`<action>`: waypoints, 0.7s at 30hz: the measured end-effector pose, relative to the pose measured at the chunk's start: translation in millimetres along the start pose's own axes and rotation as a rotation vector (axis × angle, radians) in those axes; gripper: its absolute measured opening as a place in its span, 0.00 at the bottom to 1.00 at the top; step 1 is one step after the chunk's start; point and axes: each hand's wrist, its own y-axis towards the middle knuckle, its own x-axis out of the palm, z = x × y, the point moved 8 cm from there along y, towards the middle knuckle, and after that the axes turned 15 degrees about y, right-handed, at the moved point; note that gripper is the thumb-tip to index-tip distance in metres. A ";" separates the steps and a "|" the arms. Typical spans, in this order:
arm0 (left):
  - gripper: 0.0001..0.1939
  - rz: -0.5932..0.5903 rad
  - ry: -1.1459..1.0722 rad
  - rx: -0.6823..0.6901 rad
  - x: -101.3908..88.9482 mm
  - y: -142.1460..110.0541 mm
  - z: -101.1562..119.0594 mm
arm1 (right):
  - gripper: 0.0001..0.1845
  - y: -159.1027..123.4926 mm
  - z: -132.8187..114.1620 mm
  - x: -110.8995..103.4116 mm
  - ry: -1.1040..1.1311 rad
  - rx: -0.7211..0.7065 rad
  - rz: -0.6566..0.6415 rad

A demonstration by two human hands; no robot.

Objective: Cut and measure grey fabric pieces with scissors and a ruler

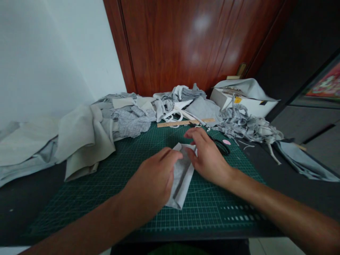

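A piece of light grey fabric (183,180) with a folded long edge lies on the green cutting mat (127,156). My left hand (155,177) is at its left side, fingers curled in and thumb on top, closed on the fabric's edge. The left fingertips are partly hidden. At the fabric's upper right corner is my right hand (208,154), its thumb over the fabric and its bent fingers apart from the thumb. Just beyond the right hand, black-handled scissors (222,147) rest on the mat, partly covered by it.
A wooden ruler (186,122) crosses the mat's far edge. Behind it are heaped grey fabric pieces (132,118) and white scissors-like handles (174,116). Larger beige pieces (85,138) lie left. On the right are tangled strips (247,124), a white box (241,101) and a pink oval (226,142).
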 end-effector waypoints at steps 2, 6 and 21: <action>0.10 0.015 -0.076 0.022 6.8 2.8 9.7 | 0.20 -21.7 -19.4 22.7 0.038 -0.059 -0.095; 0.09 -0.116 0.048 0.121 38.8 1.0 9.0 | 0.22 -55.9 -14.2 44.8 -0.020 0.004 -0.356; 0.27 -0.329 0.586 0.059 17.8 -9.8 -62.1 | 0.18 -76.0 -16.8 14.9 -0.117 -0.106 -0.666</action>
